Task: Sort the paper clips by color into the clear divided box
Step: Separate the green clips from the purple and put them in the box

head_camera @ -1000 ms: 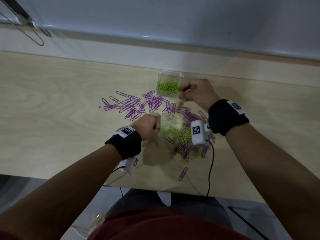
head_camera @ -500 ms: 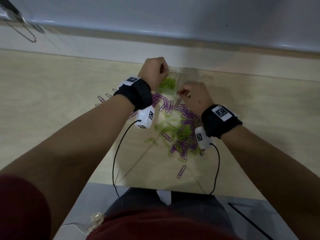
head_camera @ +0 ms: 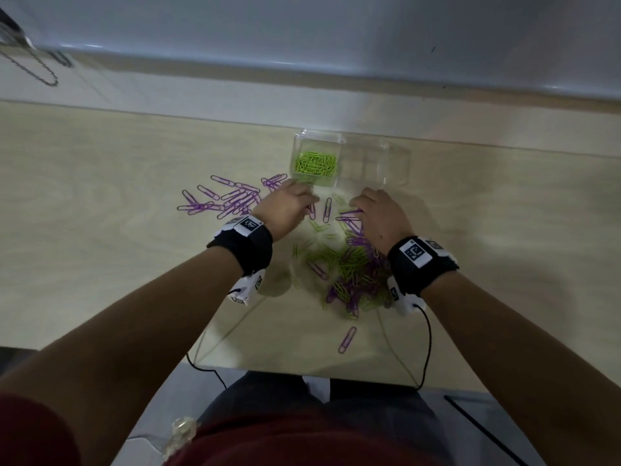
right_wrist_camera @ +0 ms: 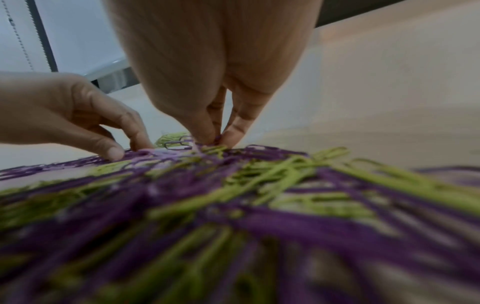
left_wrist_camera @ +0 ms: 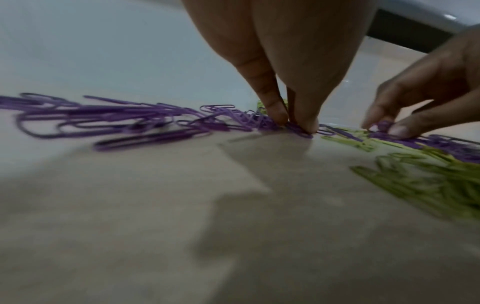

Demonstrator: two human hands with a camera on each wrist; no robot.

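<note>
The clear divided box (head_camera: 398, 163) stands at the back of the table, with green clips (head_camera: 316, 163) in its left compartment. Loose purple clips (head_camera: 232, 200) spread out to its left. A mixed green and purple pile (head_camera: 353, 270) lies in front of the box. My left hand (head_camera: 307, 203) is down on the table just before the box, and its thumb and fingers (left_wrist_camera: 275, 115) pinch purple clips (left_wrist_camera: 298, 130). My right hand (head_camera: 358, 210) is beside it at the pile's far edge, where its fingertips (right_wrist_camera: 233, 133) pinch a purple clip (right_wrist_camera: 217, 138).
A single purple clip (head_camera: 347, 339) lies alone near the table's front edge. Thin black cables (head_camera: 428, 341) run from the wrist cameras down past that edge. A wall with a hanging bead chain (head_camera: 30, 65) rises behind the table.
My left hand rose from the pile to the box's green compartment, then came down onto the purple clips before the box. My right hand shifted slightly and stays low at the pile.
</note>
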